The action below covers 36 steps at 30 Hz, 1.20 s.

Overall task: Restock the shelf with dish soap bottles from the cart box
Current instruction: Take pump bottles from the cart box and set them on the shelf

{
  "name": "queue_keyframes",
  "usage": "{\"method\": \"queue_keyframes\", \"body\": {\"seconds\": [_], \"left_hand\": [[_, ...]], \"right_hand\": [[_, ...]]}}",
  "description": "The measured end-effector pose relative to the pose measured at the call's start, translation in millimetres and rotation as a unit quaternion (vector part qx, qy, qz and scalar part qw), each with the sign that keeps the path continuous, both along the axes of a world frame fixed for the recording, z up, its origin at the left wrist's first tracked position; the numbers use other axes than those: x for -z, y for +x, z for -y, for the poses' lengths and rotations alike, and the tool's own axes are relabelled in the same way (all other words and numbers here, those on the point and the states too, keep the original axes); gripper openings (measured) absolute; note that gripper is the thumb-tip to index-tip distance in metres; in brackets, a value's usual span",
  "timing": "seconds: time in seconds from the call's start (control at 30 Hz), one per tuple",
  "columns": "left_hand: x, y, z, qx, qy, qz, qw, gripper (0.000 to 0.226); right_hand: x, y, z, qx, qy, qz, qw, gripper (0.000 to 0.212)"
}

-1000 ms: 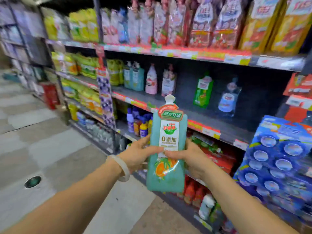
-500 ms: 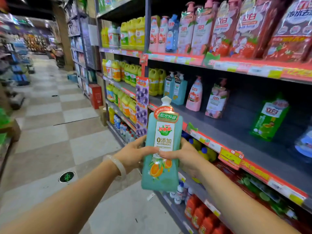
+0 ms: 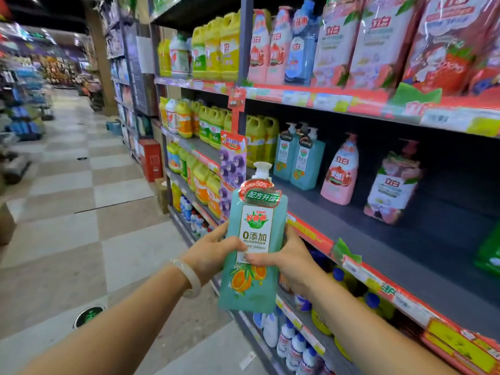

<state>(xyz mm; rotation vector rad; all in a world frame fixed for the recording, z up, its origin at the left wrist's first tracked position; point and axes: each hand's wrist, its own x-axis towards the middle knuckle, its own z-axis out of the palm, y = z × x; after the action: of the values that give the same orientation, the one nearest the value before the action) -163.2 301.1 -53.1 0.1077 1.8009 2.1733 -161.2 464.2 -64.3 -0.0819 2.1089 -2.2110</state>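
A teal dish soap bottle (image 3: 253,247) with a white pump top and an orange-fruit label stands upright in front of me, level with the middle shelf edge. My left hand (image 3: 209,251), a pale bangle on its wrist, grips its left side with the thumb across the label. My right hand (image 3: 290,259) grips its right side, thumb on the label's lower edge. Two matching teal bottles (image 3: 299,158) stand on the dark middle shelf (image 3: 378,236), a little beyond the bottle I hold. The cart and its box are out of view.
Pink bottles (image 3: 342,170) and a pink pouch (image 3: 392,185) stand further right on the same shelf, with bare shelf around them. Yellow jugs (image 3: 216,125) fill the left bay. Small white and blue bottles (image 3: 292,345) line the low shelf. A checkered aisle floor (image 3: 89,201) runs left.
My view has swung left along the aisle and come closer to the shelf. The teal bottle stays held in both hands, now nearer the matching teal bottles.
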Motion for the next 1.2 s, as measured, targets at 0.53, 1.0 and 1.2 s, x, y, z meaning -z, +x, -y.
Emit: {"method": "queue_keyframes", "body": {"seconds": [0.53, 1.0, 1.2], "left_hand": [[-22.5, -304.3, -23.4, 0.105, -0.023, -0.027, 0.994, 0.048], [0.4, -472.1, -81.6, 0.063, 0.031, -0.023, 0.997, 0.055], [11.5, -506.6, -87.4, 0.021, 0.004, -0.038, 0.999, 0.049]], "right_hand": [[2.3, -254.9, 4.2, 0.230, 0.014, -0.055, 0.972, 0.088], [21.4, -420.2, -35.4, 0.299, 0.083, -0.066, 0.948, 0.082], [35.5, -456.4, -30.2, 0.340, 0.125, -0.075, 0.929, 0.087]]}}
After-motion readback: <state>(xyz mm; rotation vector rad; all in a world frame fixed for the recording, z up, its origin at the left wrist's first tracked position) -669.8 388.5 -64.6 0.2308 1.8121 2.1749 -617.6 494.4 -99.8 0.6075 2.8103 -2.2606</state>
